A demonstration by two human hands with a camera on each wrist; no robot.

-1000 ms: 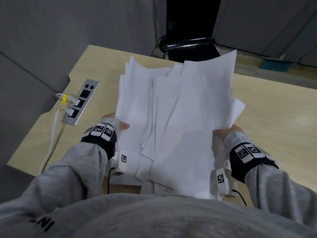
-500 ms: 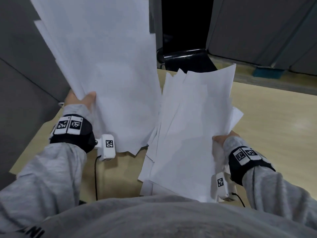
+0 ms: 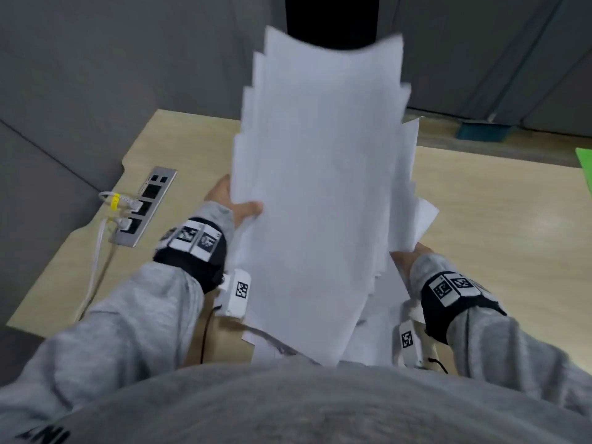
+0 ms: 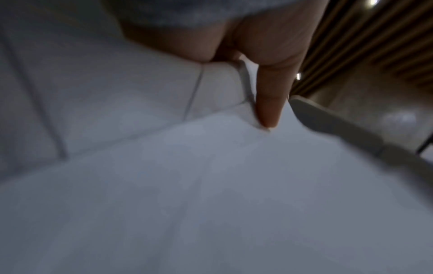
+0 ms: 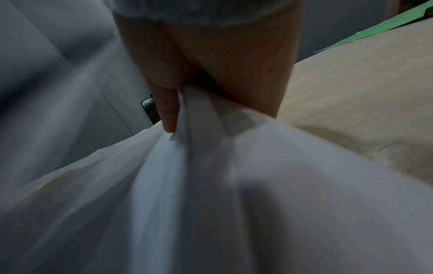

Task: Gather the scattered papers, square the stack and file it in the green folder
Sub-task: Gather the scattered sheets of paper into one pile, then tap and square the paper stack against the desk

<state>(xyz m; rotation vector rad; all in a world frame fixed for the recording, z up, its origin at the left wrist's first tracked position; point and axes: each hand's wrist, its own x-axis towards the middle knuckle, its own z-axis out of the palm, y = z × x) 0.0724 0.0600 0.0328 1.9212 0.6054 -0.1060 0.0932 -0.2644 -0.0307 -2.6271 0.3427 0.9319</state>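
Paper fills the space between both hands: the left hand point(image 3: 235, 205) pinches the near-left edge of an upper bundle of papers point(image 3: 320, 174), thumb on top and fingers beneath, and the left wrist view shows one finger point(image 4: 269, 103) pressed along the sheet's edge. The right hand point(image 3: 405, 261) grips a second, lower batch point(image 3: 413, 219) at its right edge; in the right wrist view those sheets bunch into folds between thumb and fingers point(image 5: 167, 113). The upper bundle's long axis runs away from the body, rising forward of the left hand, and its far edges are fanned in steps, so the stack is not yet square. It lies just above and to the left of the lower batch, overlapping it, which suggests the coming move is to lay one set onto the other and then tap the edges flush against the desk point(image 3: 512, 219) below the hands. The green folder point(image 3: 584, 171) lies flat on the desk well out to the right, beyond the right hand, which is clearly the nearer one for reaching it; only a corner shows at the edge of the head view. No writing can be read on the sheets; they look blank. The wrist bands carry black-and-white square markers, and partial white letters on the grey sweatshirt are cut off by the frame.
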